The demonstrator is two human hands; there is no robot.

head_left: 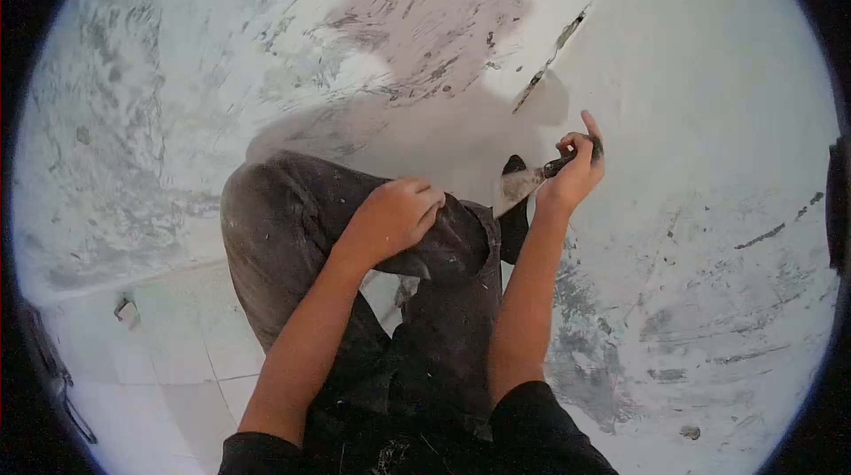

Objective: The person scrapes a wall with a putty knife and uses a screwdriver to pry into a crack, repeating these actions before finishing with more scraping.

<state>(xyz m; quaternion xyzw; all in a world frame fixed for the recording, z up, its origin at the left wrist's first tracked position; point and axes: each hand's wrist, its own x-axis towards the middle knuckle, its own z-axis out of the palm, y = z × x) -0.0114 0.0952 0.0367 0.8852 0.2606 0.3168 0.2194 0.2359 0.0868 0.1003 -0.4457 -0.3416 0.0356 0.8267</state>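
— What was the room like?

— It was a corner with a white wall (709,76), all scratched and patchy with grey marks. Below it was a pale tiled floor (177,351).

— Where was the scraper?

— The scraper (523,182) was in the right hand (576,175), held up close to the wall, just past the knee (275,209). Its flat blade pointed down and to the left. I could not tell if it touched the wall.

— How did the fingers hold it?

— The fingers (567,143) were wrapped tight round the dark handle. One finger stuck up straight. I think that grip kept the blade steady.

— And the other hand?

— The left hand (394,218) lay on the knee with its fingers curled in together, a bit like a fist. It held no tool. I think it sat there to help the person keep balance while squatting low.

— Was there a bucket or a tub?

— I saw none. Only a small thing (127,311) lay on the floor, well apart from both hands. It was too small to name.

— Were the clothes clean?

— No, the dark trousers (443,333) had pale specks on them.
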